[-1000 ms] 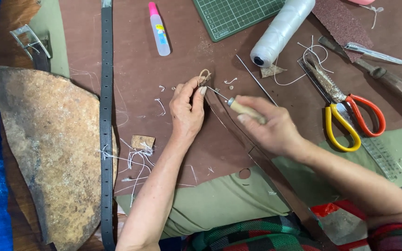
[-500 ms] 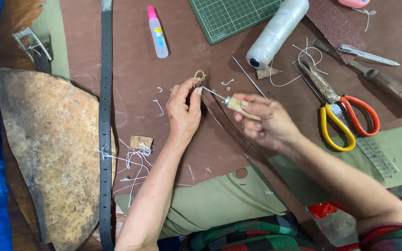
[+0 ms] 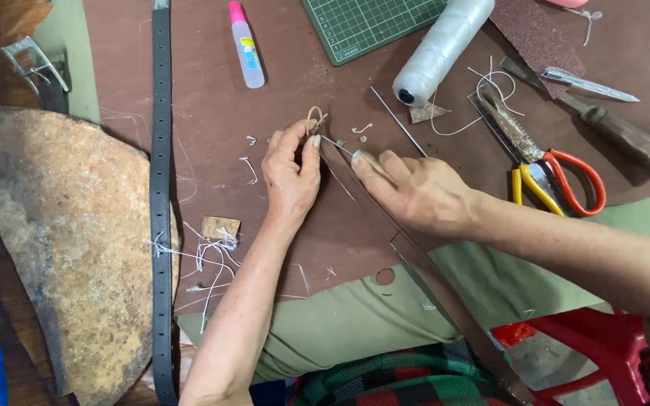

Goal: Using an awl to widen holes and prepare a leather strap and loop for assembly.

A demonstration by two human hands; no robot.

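My left hand [image 3: 293, 169] pinches the end of a brown leather strap [image 3: 385, 225], where a small tan loop of cord [image 3: 314, 118] sticks up above my fingertips. My right hand [image 3: 415, 192] grips a thin awl [image 3: 342, 147] by its handle, its metal point touching the strap end right beside my left thumb. The strap runs diagonally down to the lower right, across the brown leather sheet [image 3: 212, 98] that covers the table.
A dark punched belt [image 3: 162, 188] lies lengthwise at left beside a rough hide piece [image 3: 62, 240]. A glue bottle [image 3: 247, 46], green cutting mat [image 3: 370, 22], white thread spool [image 3: 439, 51], scissors [image 3: 551, 169], a knife [image 3: 618, 131] and thread scraps [image 3: 205, 256] lie around.
My right hand has slid left and slightly down with the awl, closing in on my left hand. My left hand stays at the strap end.
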